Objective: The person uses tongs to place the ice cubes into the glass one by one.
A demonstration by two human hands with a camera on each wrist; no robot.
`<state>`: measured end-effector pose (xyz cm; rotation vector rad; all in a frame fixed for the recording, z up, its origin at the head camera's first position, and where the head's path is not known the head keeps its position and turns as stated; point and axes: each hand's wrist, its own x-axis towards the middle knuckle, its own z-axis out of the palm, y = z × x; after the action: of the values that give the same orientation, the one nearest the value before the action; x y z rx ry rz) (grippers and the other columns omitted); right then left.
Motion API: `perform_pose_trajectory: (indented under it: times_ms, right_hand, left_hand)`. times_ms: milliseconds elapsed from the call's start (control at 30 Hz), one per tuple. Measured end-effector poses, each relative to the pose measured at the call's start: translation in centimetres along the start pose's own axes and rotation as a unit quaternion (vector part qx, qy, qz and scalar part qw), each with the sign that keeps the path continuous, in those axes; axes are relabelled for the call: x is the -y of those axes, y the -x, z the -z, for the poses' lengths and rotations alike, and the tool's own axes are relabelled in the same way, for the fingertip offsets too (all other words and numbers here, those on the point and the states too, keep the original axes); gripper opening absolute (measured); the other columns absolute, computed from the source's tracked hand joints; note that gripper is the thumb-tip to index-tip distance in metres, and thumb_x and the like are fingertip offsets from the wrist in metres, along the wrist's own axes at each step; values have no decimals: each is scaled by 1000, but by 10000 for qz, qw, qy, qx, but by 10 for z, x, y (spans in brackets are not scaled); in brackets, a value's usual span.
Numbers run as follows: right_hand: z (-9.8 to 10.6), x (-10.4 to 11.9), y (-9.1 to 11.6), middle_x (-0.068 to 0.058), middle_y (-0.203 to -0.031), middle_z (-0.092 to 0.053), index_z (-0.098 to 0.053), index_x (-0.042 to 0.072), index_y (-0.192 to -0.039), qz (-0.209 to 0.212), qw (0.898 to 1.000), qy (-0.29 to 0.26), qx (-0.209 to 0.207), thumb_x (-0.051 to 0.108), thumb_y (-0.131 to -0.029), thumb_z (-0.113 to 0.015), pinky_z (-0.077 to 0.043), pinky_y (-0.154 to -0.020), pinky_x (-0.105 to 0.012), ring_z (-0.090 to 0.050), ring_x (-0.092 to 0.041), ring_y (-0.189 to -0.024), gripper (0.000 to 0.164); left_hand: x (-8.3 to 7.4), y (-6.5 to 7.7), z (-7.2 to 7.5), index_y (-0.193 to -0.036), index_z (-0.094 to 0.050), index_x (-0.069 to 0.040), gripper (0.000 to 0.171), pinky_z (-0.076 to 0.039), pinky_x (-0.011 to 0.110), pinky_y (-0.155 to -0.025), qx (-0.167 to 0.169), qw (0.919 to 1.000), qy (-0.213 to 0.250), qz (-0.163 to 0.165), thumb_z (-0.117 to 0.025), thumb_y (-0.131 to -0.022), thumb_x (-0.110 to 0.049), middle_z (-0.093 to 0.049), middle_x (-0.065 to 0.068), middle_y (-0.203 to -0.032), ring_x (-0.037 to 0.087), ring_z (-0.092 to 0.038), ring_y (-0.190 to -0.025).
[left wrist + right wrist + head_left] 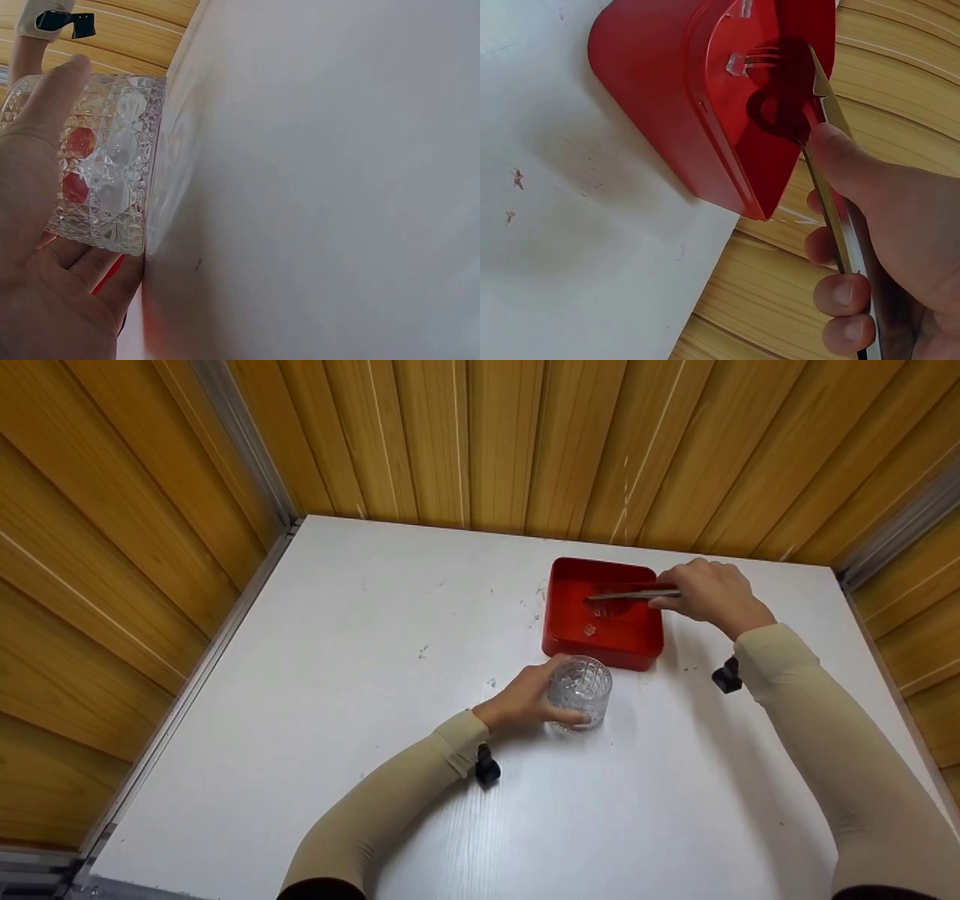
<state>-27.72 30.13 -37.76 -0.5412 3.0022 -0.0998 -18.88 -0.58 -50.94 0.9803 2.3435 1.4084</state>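
Observation:
My left hand (523, 701) holds a clear, cut-pattern drinking glass (592, 701) upright on the white table, thumb on the near side and fingers behind. In the left wrist view the thumb lies across the glass wall. Metal tongs (634, 595) are gripped in my right hand (712, 594), thumb along one arm, fingers curled round the other. They reach over the rim into a red square box (600, 655). A clear cube (736, 64) lies right at the forked tip in the right wrist view; another small clear cube (589, 630) rests on the box floor.
Wood-look panels (502, 442) wall off the back and both sides of the white table (337, 660). Small clear bits (422, 652) are scattered left of the box. Black wrist-worn pieces (487, 769) hang below the sleeves.

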Motion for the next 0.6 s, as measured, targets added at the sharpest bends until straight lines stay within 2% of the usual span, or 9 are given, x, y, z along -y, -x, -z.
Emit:
perform_pose_trajectory:
  times_ms: [267, 600]
  right_hand:
    - [0, -6, -7, -10, -99, -76, -78, 7, -115, -86, 9998, -33, 159, 30, -93, -78, -50, -69, -45, -60, -27, -86, 33]
    - [-3, -11, -8, -8, -93, -75, -77, 6, -114, -246, 9994, -97, 239, 30, -94, -77, -49, -65, -42, -59, -27, -82, 31]
  left_hand:
    - [-2, -1, 1, -148, -44, -22, 84, -50, 23, -97, 29, 10000, 64, -71, -91, -79, -37, -65, 1, -127, 9, -60, -114]
    - [0, -1, 1, -147, -44, -22, 84, -49, 23, -98, 12, 10000, -46, -58, -90, -79, -39, -66, 2, -127, 9, -60, -115]
